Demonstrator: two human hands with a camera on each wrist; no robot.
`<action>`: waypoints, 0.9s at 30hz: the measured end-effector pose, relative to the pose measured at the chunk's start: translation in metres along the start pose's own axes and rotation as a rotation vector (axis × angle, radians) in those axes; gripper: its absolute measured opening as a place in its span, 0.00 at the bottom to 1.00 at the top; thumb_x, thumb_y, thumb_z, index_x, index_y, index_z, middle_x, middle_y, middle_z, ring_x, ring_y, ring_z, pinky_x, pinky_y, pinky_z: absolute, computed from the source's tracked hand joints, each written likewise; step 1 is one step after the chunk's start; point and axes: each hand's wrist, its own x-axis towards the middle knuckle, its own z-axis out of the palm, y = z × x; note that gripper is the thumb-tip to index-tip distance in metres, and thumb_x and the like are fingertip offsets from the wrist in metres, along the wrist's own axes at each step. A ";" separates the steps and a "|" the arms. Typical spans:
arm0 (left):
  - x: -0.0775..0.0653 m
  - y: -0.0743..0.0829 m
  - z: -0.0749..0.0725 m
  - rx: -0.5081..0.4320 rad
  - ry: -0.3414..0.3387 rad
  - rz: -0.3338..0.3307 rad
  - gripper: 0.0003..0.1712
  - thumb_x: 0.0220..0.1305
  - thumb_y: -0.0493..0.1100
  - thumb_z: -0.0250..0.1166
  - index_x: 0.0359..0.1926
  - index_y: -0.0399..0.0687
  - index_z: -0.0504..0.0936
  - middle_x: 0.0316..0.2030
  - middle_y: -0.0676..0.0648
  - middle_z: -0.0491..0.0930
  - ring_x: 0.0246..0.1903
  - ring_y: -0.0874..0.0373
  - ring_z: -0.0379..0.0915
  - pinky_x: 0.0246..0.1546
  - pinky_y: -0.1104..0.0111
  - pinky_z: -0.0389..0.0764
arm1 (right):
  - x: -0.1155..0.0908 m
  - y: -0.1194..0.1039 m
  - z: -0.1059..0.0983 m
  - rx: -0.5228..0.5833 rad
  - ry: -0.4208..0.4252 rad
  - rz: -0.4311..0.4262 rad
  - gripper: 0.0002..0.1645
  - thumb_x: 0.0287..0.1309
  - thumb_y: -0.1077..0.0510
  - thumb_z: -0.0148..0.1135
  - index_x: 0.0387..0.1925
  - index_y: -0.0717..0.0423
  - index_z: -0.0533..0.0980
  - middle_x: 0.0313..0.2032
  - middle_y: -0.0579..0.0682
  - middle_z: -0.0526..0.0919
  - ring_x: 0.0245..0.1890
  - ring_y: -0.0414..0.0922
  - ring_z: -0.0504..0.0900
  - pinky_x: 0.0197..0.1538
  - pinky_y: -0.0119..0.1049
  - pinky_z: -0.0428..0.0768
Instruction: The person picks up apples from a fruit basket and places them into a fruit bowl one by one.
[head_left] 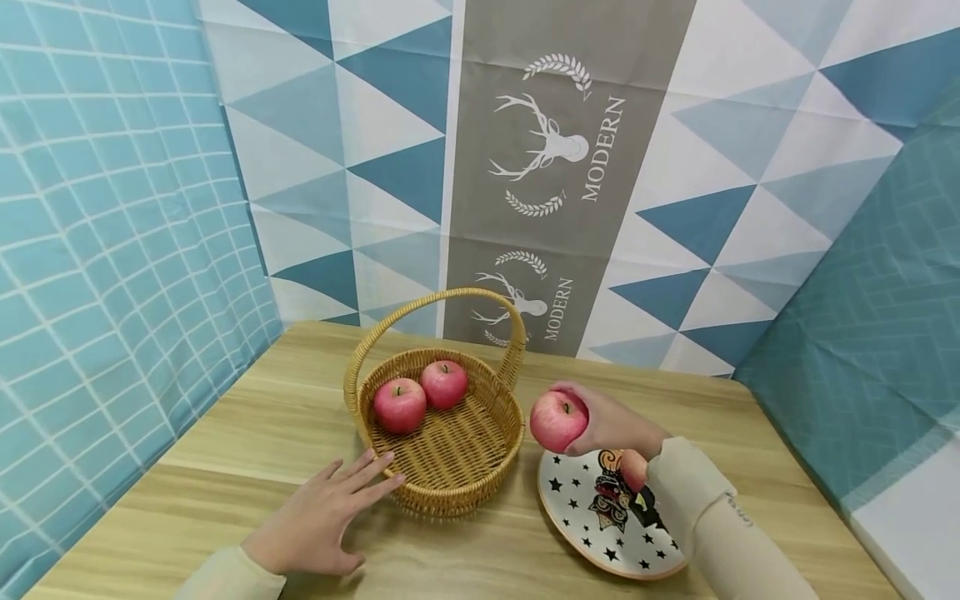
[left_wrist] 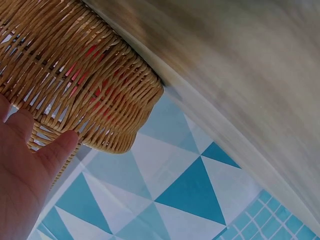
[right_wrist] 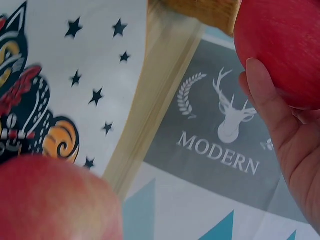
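Note:
My right hand (head_left: 600, 417) grips a pink-red apple (head_left: 557, 422) in the air, between the plate and the basket; in the right wrist view the thumb lies against this apple (right_wrist: 280, 50). Fingertips of my left hand (head_left: 330, 517) touch the near left rim of a wicker basket (head_left: 450, 492) with a tall arched handle. Two apples (head_left: 400, 406) sit inside the basket at its far left. Another apple (head_left: 633, 469) lies on a white plate (head_left: 555, 508) with black stars and a dark cartoon figure, partly hidden behind the right wrist.
Everything stands on a wooden table (head_left: 225, 450). Behind it hangs a patterned cloth (head_left: 405, 208) with triangles and a deer print. A blue tiled sheet (head_left: 97, 250) borders the left, and a teal sheet (head_left: 862, 350) the right.

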 end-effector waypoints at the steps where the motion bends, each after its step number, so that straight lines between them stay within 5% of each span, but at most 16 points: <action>1: 0.000 0.000 0.000 0.000 -0.001 -0.001 0.60 0.23 0.59 0.79 0.66 0.50 0.70 0.65 0.41 0.68 0.60 0.39 0.67 0.42 0.41 0.75 | -0.001 0.001 -0.001 -0.006 0.001 0.004 0.49 0.31 0.59 0.75 0.61 0.63 0.65 0.52 0.56 0.75 0.48 0.51 0.76 0.50 0.45 0.76; 27: 0.001 0.000 -0.003 -0.017 -0.007 0.000 0.58 0.26 0.58 0.78 0.66 0.51 0.70 0.65 0.41 0.67 0.59 0.39 0.68 0.42 0.40 0.75 | -0.022 0.020 -0.018 0.031 0.022 0.170 0.51 0.33 0.60 0.74 0.63 0.62 0.62 0.53 0.59 0.73 0.48 0.54 0.74 0.45 0.47 0.79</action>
